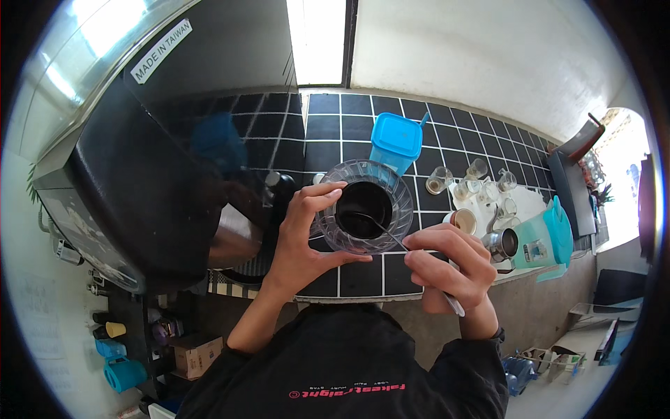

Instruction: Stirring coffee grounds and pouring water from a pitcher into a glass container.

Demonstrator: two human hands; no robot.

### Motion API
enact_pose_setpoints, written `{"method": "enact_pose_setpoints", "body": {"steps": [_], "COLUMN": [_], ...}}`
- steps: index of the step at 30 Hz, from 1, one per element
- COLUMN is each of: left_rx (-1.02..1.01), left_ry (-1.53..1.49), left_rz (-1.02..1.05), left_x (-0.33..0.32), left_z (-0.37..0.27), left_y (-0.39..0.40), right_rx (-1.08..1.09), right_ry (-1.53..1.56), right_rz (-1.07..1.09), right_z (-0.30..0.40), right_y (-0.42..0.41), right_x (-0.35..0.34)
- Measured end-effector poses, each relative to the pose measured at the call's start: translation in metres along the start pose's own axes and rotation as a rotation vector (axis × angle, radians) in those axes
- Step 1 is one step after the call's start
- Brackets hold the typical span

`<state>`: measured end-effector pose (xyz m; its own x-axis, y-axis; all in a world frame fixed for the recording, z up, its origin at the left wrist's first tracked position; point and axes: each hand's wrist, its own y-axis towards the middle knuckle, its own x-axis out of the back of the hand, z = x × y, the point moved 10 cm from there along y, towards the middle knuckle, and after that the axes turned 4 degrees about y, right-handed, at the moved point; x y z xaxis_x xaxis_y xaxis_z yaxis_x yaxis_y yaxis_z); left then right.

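Observation:
A ribbed clear dripper (400, 209) is in the middle of the view, with a dark round cup (361, 201) seated in its centre. My left hand (303, 230) spans the near left side, fingertips at the dark cup's rim and thumb along the dripper's near edge. In my right hand (450, 262) is a metal spoon (454, 304), pinched between thumb and fingers; its far end reaches into the dark cup. What lies beneath the dripper is mostly hidden. Just behind it stands a clear container with a blue lid (397, 132).
A large black machine (157, 183) stands at left. On the tiled counter (356, 277), several small glasses (438, 180), a white cup with brown inside (463, 221), a metal kettle (501, 244) and a teal-lidded pitcher (544, 235) are at right.

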<state>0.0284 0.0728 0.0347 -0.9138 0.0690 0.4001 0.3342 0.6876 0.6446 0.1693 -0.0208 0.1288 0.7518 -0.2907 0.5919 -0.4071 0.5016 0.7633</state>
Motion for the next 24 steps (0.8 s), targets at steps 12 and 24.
{"method": "enact_pose_setpoints", "body": {"steps": [12, 24], "left_rx": [0.013, 0.011], "left_ry": [-0.008, -0.02], "left_rz": [0.005, -0.004], "left_x": [-0.002, 0.0], "left_z": [0.002, 0.0], "left_y": [0.0, 0.0], "right_rx": [0.064, 0.182], "right_ry": [-0.104, -0.263], "right_rz": [0.022, 0.034], "right_z": [0.003, 0.026], "right_y": [0.003, 0.007], "right_x": [-0.004, -0.008]}}
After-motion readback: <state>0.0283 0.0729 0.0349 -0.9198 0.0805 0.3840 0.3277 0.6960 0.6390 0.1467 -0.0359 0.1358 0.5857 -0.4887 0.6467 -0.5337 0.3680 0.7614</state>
